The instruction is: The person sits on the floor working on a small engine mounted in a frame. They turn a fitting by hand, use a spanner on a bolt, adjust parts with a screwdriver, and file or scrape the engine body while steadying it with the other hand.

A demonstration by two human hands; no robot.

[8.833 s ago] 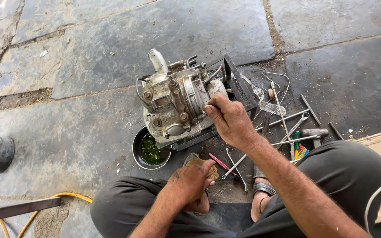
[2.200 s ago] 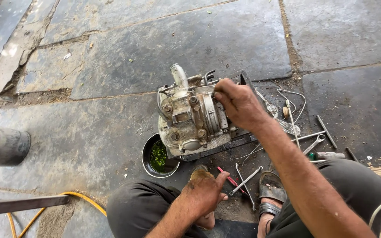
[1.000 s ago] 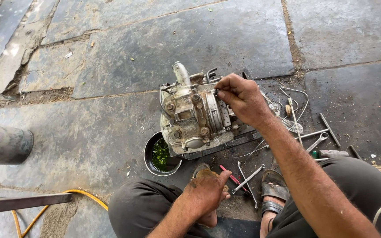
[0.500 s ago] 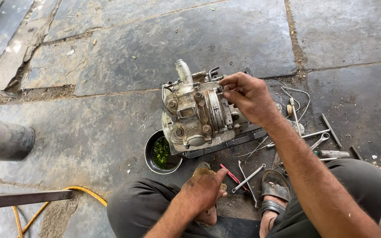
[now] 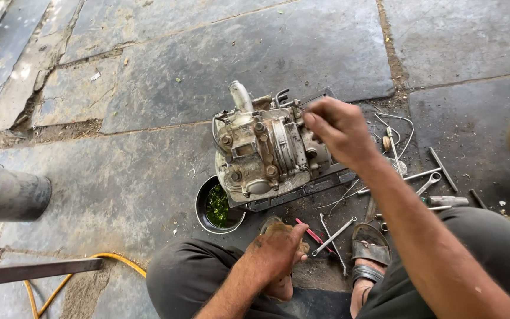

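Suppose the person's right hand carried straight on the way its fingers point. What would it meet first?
Most likely the grimy metal engine block: the right hand points left, fingertips already at its upper right edge, though contact is unclear.

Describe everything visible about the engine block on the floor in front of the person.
The engine block is a grimy, pale cast-metal unit with bolts, round ports, finned ribs and a curved light pipe on top. It rests on a dark flat tray on the stone floor, tilted toward the camera. A dark round bowl of green liquid sits at its lower left edge. The right hand reaches its upper right side; the left hand is apart, lower down.
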